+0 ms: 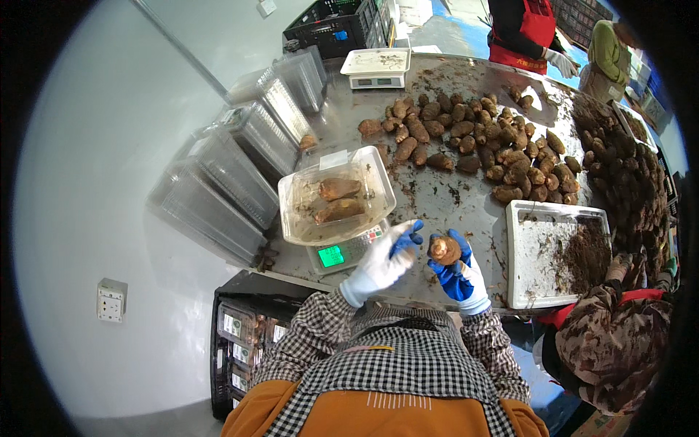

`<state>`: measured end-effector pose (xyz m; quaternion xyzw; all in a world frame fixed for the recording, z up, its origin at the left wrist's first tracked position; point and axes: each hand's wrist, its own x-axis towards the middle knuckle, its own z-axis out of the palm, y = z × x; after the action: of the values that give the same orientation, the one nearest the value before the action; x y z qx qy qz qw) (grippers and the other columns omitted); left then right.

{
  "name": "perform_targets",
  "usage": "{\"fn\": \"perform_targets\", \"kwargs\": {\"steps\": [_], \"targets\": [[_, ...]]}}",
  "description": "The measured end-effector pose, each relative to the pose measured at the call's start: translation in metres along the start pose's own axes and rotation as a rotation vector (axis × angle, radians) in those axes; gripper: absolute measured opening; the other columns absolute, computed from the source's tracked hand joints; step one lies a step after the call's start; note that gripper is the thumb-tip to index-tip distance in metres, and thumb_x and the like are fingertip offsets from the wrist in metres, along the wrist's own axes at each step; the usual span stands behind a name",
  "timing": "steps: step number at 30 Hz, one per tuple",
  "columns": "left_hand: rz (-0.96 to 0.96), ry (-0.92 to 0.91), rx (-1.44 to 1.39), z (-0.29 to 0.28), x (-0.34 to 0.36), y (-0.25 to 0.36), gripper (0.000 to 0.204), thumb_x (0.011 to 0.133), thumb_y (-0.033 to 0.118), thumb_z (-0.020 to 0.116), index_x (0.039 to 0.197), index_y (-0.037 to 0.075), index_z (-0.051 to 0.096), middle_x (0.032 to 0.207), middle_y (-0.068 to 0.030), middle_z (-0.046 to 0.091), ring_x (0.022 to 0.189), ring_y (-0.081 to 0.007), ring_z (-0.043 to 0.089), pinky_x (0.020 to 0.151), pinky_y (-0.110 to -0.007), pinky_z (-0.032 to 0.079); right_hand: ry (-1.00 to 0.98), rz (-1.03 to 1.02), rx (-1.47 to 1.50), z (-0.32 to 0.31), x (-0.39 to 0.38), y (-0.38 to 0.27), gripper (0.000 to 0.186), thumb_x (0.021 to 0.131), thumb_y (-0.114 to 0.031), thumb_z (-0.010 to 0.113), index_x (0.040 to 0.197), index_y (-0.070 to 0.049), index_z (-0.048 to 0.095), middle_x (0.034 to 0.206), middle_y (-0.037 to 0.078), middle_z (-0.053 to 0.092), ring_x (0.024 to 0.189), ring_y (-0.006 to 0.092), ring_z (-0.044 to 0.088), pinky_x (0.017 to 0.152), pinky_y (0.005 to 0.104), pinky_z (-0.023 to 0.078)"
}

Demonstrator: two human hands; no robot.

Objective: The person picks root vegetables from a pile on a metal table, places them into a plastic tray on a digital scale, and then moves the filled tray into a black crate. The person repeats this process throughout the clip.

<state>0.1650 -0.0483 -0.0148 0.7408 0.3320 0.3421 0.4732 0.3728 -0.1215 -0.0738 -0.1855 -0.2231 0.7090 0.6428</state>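
Both my hands wear white gloves with blue palms and fingertips, over the near edge of the metal table. My right hand is wrapped round a brown taro corm, its pale end facing up. To its left, my left hand has its fingers curved and apart, and I see nothing held in it. Beyond that hand, a digital scale with a lit green display carries a white tray. A clear plastic box sits in the tray with two taro corms inside.
A large pile of taro covers the table's far middle. Stacked clear boxes line the left edge. A soil-strewn white tray stands at right, near a co-worker in a patterned garment. Another scale stands far back.
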Motion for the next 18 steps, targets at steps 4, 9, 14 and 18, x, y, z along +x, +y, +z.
{"fn": "perform_targets", "kwargs": {"steps": [4, 9, 14, 18], "targets": [[-0.079, -0.043, 0.063, 0.02, -0.006, 0.006, 0.069, 0.088, 0.024, 0.073, 0.143, -0.001, 0.038, 0.131, -0.0204, 0.054, 0.122, -0.0255, 0.054, 0.104, -0.038, 0.043, 0.048, -0.037, -0.339, 0.004, -0.001, 0.007, 0.066, 0.088, -0.024, 0.073, 0.142, -0.002, 0.041, 0.138, 0.01, 0.051, 0.122, 0.0206, 0.053, 0.099, 0.0341, 0.048], [-0.097, 0.014, 0.108, -0.02, -0.001, 0.007, 0.059, 0.081, 0.009, 0.072, 0.134, 0.002, 0.049, 0.126, -0.0142, 0.06, 0.113, -0.0228, 0.059, 0.096, -0.036, 0.05, 0.183, -0.066, -0.491, 0.012, 0.003, 0.004, 0.045, 0.103, -0.037, 0.049, 0.118, 0.004, 0.06, 0.107, 0.013, 0.068, 0.085, 0.0175, 0.066, 0.073, 0.0306, 0.054], [0.014, 0.688, 0.709, -0.103, 0.0, -0.018, 0.049, 0.077, 0.003, 0.07, 0.123, 0.002, 0.054, 0.116, -0.0146, 0.059, 0.098, -0.0244, 0.06, 0.086, -0.034, 0.05, 0.353, -0.003, -0.461, -0.028, 0.012, 0.007, 0.038, 0.102, -0.033, 0.05, 0.103, 0.003, 0.06, 0.095, 0.015, 0.071, 0.077, 0.0209, 0.068, 0.072, 0.0325, 0.056], [-0.353, 0.349, 1.067, -0.137, 0.01, -0.048, 0.045, 0.08, 0.021, 0.072, 0.121, 0.009, 0.059, 0.105, -0.0144, 0.061, 0.097, -0.0332, 0.059, 0.086, -0.043, 0.048, 0.412, 0.049, -0.495, -0.028, 0.018, 0.014, 0.032, 0.102, -0.023, 0.05, 0.119, 0.002, 0.059, 0.113, 0.014, 0.067, 0.088, 0.0193, 0.065, 0.078, 0.0316, 0.054]]}}
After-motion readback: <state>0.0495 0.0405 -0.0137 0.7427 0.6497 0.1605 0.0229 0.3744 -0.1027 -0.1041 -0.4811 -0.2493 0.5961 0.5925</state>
